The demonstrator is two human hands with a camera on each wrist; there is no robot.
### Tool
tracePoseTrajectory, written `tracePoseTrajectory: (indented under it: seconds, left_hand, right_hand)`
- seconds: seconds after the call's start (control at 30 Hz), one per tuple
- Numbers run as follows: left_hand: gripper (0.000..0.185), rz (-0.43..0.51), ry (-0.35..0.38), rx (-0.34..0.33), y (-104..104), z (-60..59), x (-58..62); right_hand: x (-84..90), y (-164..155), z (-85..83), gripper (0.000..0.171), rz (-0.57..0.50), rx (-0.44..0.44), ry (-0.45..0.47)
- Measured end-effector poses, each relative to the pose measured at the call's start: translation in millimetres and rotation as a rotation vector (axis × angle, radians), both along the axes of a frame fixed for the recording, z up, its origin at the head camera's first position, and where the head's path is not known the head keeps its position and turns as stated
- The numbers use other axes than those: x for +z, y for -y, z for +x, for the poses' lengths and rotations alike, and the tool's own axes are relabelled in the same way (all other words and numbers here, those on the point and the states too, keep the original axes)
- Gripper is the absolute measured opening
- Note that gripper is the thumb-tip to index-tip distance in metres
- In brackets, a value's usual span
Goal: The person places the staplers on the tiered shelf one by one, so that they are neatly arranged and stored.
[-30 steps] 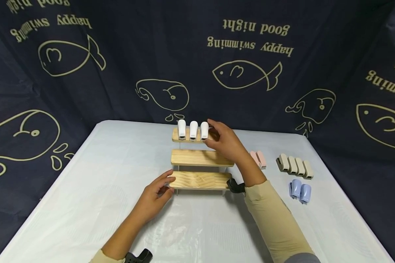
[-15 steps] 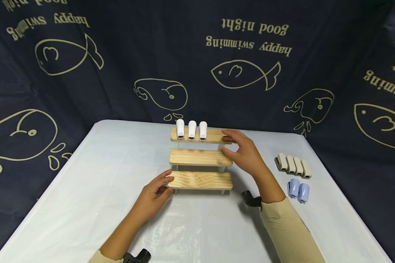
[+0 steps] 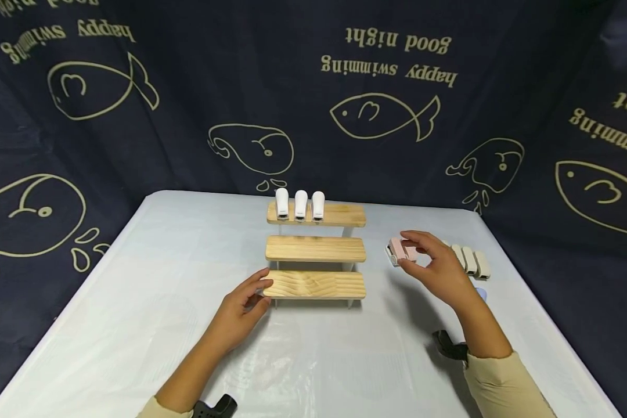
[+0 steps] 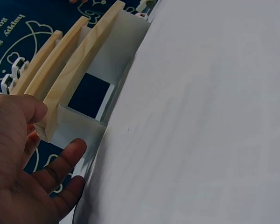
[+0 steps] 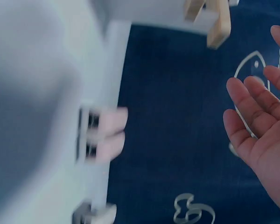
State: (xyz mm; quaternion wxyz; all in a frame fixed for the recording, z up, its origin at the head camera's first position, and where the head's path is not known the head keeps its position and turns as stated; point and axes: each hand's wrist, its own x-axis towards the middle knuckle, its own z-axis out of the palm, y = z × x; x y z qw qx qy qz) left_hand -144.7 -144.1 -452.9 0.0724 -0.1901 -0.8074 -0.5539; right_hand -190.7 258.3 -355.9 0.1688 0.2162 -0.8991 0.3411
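A three-tier wooden display stand [image 3: 315, 249] stands on the table. My left hand [image 3: 241, 310] holds the left end of its lowest board; the left wrist view shows fingers [image 4: 35, 109] around the board's corner. Three white mini staplers [image 3: 301, 205] stand side by side on the top tier, at its left. Right of the stand my right hand [image 3: 436, 264] is over two pink mini staplers [image 3: 399, 248], with thumb and fingers spread apart. In the right wrist view the pink pair is blurred, and the hand's fingers [image 5: 245, 100] are apart with nothing between them.
A row of beige mini staplers [image 3: 469, 259] lies behind the right hand, partly covered by it. Mostly hidden by the right forearm is a blue stapler [image 3: 481, 293]. A dark printed curtain [image 3: 313, 87] hangs behind the white-covered table [image 3: 188, 244].
My right hand has left the white staplers on the top tier and moved right and toward me, to the pink staplers. The left hand has stayed at the lowest board.
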Motion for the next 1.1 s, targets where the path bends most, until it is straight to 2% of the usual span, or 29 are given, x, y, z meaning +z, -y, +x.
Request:
tracePoseTrajectory:
  seconds: [0.2, 0.47, 0.6, 0.77, 1.03, 1.1]
  left_hand:
    - [0.035, 0.006, -0.006, 0.007, 0.3, 0.5, 0.3]
    - [0.033, 0.002, -0.006, 0.012, 1.8, -0.3, 1.0]
    - [0.033, 0.005, -0.005, 0.009, 1.4, -0.3, 1.4]
    - [0.034, -0.003, -0.002, 0.024, -0.8, 0.3, 4.7]
    - [0.031, -0.028, -0.011, 0.043, -8.6, 16.1, 35.5]
    - [0.031, -0.027, -0.008, 0.043, -8.3, 14.8, 31.9]
  right_hand:
    - [-9.0, -37.5, 16.3, 0.051, 0.048, -0.086, 0.017]
    - [-17.5, -82.6, 34.0, 0.053, 0.005, -0.157, 0.065]
    - [-25.1, -103.9, 41.1, 0.052, 0.024, -0.227, 0.102]
    - [-34.3, -127.7, 47.4, 0.051, 0.020, -0.255, 0.122]
    - [-50.0, -151.7, 47.7, 0.059, 0.040, -0.282, 0.286]
    - [-56.0, -156.0, 47.5, 0.061, 0.053, -0.272, 0.336]
